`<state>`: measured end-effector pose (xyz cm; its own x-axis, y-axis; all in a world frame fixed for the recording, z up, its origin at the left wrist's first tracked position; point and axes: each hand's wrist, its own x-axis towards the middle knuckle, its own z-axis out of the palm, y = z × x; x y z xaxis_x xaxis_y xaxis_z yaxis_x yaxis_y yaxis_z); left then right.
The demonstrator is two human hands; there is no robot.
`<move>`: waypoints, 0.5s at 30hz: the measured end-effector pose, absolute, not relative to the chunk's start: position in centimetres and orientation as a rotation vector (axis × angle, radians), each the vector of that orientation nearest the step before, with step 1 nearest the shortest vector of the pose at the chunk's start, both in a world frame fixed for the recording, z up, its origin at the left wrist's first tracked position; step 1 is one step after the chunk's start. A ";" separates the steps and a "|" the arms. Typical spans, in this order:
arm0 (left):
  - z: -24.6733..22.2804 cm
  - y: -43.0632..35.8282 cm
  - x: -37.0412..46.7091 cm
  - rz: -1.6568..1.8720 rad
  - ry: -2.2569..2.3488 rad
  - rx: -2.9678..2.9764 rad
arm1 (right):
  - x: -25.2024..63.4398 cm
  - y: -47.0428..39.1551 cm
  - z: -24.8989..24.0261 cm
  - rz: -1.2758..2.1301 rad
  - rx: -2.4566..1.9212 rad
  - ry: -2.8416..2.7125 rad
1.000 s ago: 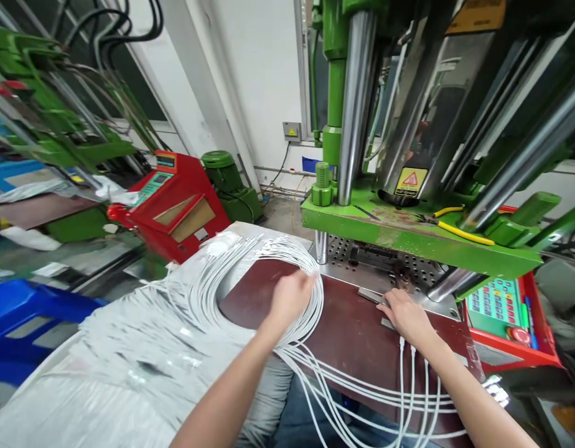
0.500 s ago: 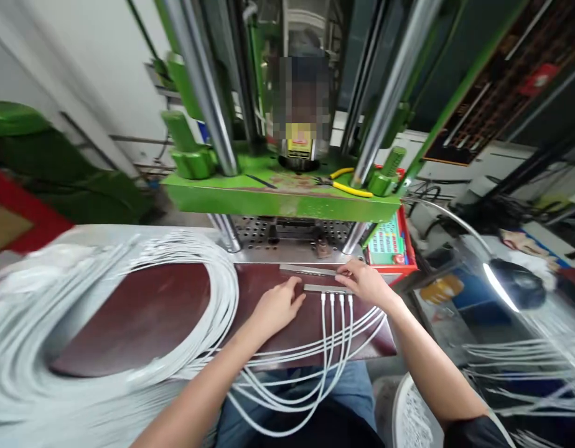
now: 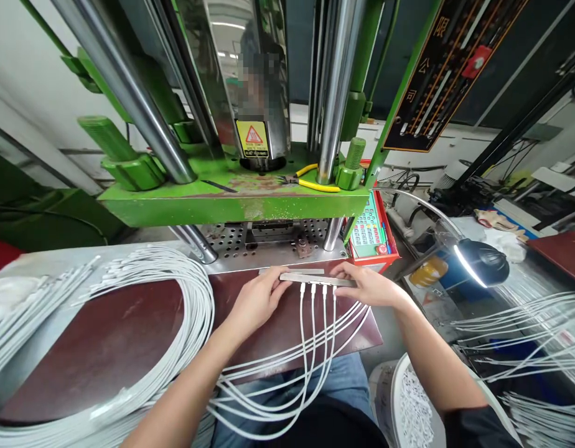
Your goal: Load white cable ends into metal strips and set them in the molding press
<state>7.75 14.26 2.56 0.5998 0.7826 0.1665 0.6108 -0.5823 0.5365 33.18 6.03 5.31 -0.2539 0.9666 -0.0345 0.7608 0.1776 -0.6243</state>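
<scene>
Metal strip [image 3: 315, 279] held by both hands, dark-red worktop [image 3: 119, 336], green press [image 3: 231, 202] behind

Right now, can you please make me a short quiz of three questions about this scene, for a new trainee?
1. True or false: both hands touch the metal bar.
2. How many white cables plug into the bar?
A. two
B. four
C. six
3. Fill in: the yellow-handled pliers lie on the green ____ of the press.

Key:
1. True. The left hand holds the bar's left end and the right hand its right end.
2. B. Four white connectors sit side by side in the bar.
3. Plate. The pliers rest there beside a steel column.
</scene>
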 end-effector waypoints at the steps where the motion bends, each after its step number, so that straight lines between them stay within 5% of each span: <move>1: 3.0 14.3 7.6 0.602 1.090 2.391 | 32.7 6.4 5.6 0.816 -1.566 -2.070; 7: 1.6 11.3 8.8 0.999 1.245 1.708 | 29.5 9.3 4.2 0.652 -1.547 -2.014; 11: -0.3 6.3 10.6 0.663 0.943 0.867 | 29.3 11.5 4.3 0.603 -1.502 -2.026; 15: -0.7 4.2 11.2 0.469 0.779 0.796 | 29.1 13.6 5.2 0.576 -1.526 -2.098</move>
<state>11.22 4.16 -0.71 0.6345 0.6371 -0.4376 -0.0888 0.6225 0.7776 29.07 13.64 5.20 -0.2634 0.9555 0.1325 0.7538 0.2896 -0.5899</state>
